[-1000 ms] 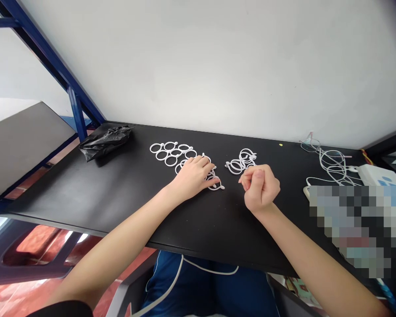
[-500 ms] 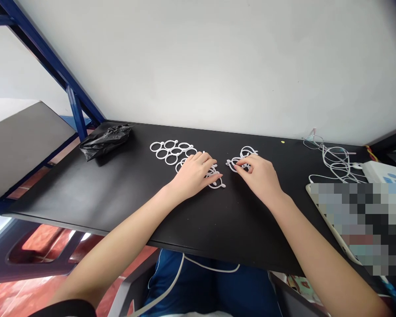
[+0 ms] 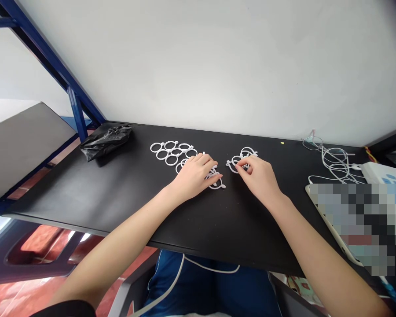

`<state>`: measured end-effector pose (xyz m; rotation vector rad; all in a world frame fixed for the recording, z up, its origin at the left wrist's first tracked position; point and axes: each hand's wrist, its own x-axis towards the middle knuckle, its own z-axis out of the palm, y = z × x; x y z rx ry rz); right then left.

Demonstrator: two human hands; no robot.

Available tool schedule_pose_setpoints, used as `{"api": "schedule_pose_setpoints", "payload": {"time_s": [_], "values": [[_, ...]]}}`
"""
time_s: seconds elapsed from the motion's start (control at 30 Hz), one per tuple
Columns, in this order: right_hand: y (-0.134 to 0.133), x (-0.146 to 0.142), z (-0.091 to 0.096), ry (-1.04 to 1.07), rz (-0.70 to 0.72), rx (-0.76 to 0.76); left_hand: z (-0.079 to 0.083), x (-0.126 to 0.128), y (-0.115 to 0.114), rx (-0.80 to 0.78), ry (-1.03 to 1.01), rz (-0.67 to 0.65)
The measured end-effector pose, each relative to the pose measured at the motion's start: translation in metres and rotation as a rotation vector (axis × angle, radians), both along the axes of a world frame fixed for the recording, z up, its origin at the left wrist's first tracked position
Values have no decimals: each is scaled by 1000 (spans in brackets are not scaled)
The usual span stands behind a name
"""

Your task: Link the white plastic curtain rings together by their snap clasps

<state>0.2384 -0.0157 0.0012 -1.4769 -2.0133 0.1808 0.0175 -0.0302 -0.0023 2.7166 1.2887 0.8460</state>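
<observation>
Several white curtain rings [image 3: 176, 152] with small eyelets lie flat in staggered rows on the black tabletop [image 3: 198, 229], left of centre. My left hand [image 3: 195, 176] rests palm down over the near right part of these rings, its thumb held apart from the fingers. A few overlapping rings [image 3: 217, 188] show beneath its fingers and thumb; others are covered. To the right, my right hand [image 3: 260, 177] pinches a ring with thumb and index finger in a smaller white cluster [image 3: 232, 170]. The hand hides part of that cluster.
A crumpled black plastic bag [image 3: 105, 143] lies at the back left. Tangled white cables [image 3: 337, 164], a white box [image 3: 378, 172] and a blurred-out flat object [image 3: 353, 229] occupy the right side. A pale wall [image 3: 218, 66] rises behind the table.
Both hands stay almost in place. My right hand's fingertips have shifted very slightly at the ring cluster. The rings on the left lie as before.
</observation>
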Motion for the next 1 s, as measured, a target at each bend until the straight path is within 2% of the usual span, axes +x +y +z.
{"api": "schedule_pose_setpoints", "payload": {"time_s": [0.13,0.27,0.37,0.47,0.53,0.6,0.7,0.87,1.0], "values": [[-5,-7,3,192,65,152,5,4,-4,-50,-129,-6],[-16,-20,8,287,331,336,16,7,-10,-264,-470,-47],[-21,-27,9,288,508,385,22,7,-10,-480,-707,-101],[-24,-28,7,271,543,391,25,4,-9,-706,-827,-245],[-24,-28,6,250,526,402,25,3,-8,-795,-847,-330],[-24,-27,5,236,522,412,25,4,-9,-806,-848,-345],[-24,-27,4,235,549,425,24,5,-9,-753,-851,-283],[-23,-27,5,241,577,472,21,6,-7,-707,-893,-264],[-23,-27,4,233,592,461,23,5,-8,-708,-847,-236]]}}
